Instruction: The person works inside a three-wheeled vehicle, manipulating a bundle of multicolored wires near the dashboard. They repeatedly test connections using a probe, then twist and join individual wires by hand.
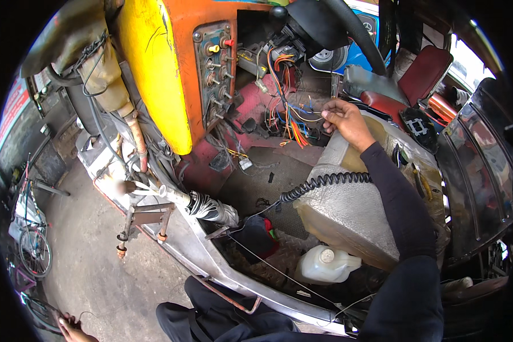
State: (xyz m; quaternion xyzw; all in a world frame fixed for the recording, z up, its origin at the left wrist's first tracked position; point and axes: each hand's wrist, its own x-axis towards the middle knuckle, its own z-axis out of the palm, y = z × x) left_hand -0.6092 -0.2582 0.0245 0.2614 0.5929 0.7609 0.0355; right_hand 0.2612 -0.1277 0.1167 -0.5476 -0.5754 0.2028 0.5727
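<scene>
My right hand (347,122) reaches over the engine cover (347,199). Its thumb and fingers pinch the end of a thin pale wire (310,120). Left of it, a bundle of loose orange, blue and white wires (288,108) hangs beneath the steering column (285,43), with several ends spread near the floor. At the lower left edge, only part of my left hand (74,329) shows, low beside the vehicle. Its fingers look closed, and a faint thin line runs near them; what they hold is too small to make out.
An orange and yellow dash panel (176,62) carries a switch plate (215,74). A black coiled cord (325,183) crosses the engine cover. Below stands a white plastic jug (326,265). Pliers (422,185) lie right of my forearm. A metal bracket (148,218) juts outward; bicycles (35,251) stand left.
</scene>
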